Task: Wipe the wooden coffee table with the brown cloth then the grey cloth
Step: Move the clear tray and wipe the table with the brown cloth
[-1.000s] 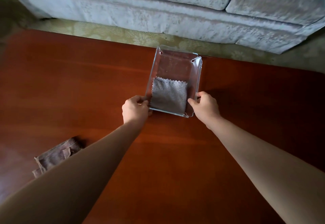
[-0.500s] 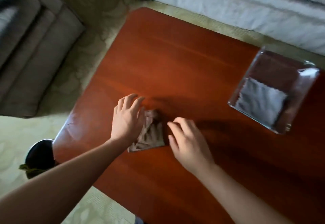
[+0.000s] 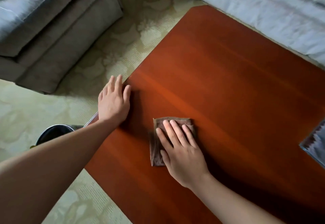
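The folded brown cloth (image 3: 155, 144) lies flat on the reddish wooden coffee table (image 3: 228, 83), near its left side. My right hand (image 3: 181, 151) presses flat on top of the cloth with fingers spread, covering its right half. My left hand (image 3: 113, 100) rests palm down at the table's left edge, fingers apart, holding nothing. The grey cloth (image 3: 316, 142) shows only as a corner at the right edge of the view, inside a clear tray.
A grey-brown armchair (image 3: 52, 35) stands at the upper left and a pale sofa (image 3: 263, 12) runs along the table's far side. A dark round bin (image 3: 54, 133) sits on the patterned carpet (image 3: 35, 111) under my left forearm.
My right hand has come down onto the brown cloth, now flat and unfolded wider. My left hand left the cloth and went to the table's left edge. The view shifted left.
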Demonstrator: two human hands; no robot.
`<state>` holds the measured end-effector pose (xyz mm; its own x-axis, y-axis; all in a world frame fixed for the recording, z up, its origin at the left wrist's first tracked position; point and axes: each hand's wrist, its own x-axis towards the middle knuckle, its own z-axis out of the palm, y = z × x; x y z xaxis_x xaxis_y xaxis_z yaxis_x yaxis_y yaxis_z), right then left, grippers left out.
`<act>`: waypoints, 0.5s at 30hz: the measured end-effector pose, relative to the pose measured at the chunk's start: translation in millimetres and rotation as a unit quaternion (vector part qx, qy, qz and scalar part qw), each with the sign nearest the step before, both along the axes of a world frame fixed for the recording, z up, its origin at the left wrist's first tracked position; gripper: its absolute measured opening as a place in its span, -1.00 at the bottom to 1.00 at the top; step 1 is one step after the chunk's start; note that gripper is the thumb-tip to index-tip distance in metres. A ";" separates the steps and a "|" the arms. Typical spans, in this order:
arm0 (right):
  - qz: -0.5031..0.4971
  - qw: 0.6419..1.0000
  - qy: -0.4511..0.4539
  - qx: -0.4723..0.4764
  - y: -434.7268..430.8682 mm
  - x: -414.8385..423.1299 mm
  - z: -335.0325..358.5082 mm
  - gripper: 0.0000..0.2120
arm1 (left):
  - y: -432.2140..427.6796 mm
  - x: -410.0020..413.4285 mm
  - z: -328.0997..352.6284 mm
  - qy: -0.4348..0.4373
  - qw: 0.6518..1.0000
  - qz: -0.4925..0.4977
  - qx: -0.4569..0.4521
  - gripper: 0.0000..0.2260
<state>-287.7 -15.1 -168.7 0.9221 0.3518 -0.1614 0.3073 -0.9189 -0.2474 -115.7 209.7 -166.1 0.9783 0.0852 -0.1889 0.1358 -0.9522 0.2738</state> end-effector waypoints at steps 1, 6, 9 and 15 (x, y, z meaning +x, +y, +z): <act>0.015 1.000 -0.001 0.001 8.7 11.9 -1.2 -0.41 | 3.9 9.4 0.9 0.032 0.999 0.021 -0.024 -0.45; 0.071 0.997 -0.013 -0.004 53.0 97.1 -6.8 -0.38 | 11.4 37.5 7.7 0.149 0.975 0.104 -0.129 -0.34; 0.079 0.996 -0.027 -0.029 61.2 151.3 -8.2 -0.37 | 18.1 47.9 4.7 0.140 0.935 0.178 -0.273 -0.39; -0.042 0.996 0.011 -0.078 23.7 288.0 6.5 -0.41 | 16.7 53.3 -0.9 0.164 0.835 0.280 -0.444 -0.45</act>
